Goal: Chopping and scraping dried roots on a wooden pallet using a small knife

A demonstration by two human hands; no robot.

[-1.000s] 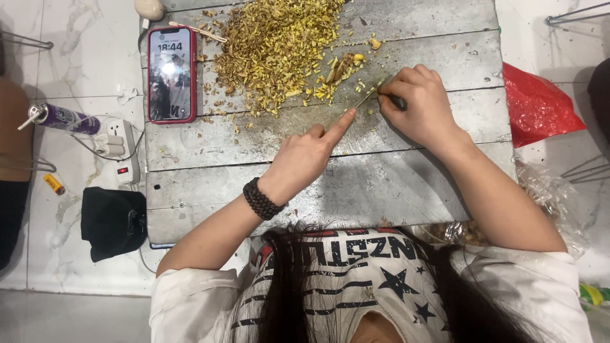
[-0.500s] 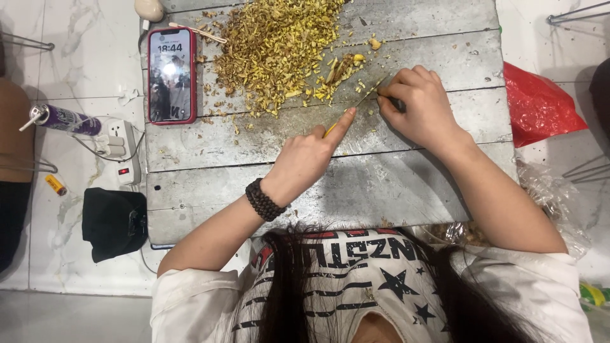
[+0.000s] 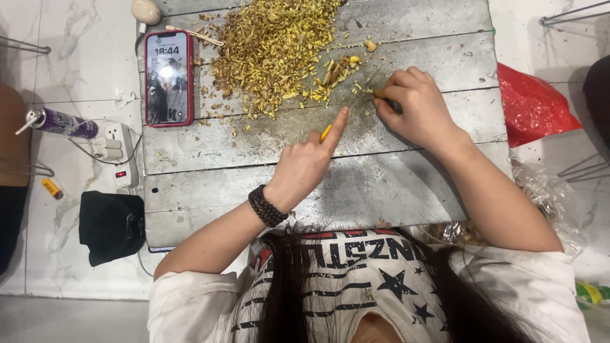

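Slightly drawn back from the chopped heap since the earlier frames, the left hand (image 3: 305, 166) is now seen with its forefinger stretched out along a thin yellow sliver (image 3: 325, 133), which is pinched in its grip and pressed on the grey counter (image 3: 222, 190). Further right, little is altered: the right hand (image 3: 416, 108) is kept closed around a small dark tool, its tip at the edge of the pile of yellow-brown chopped bits (image 3: 273, 44). Trimming is judged to be under way, piece by piece.
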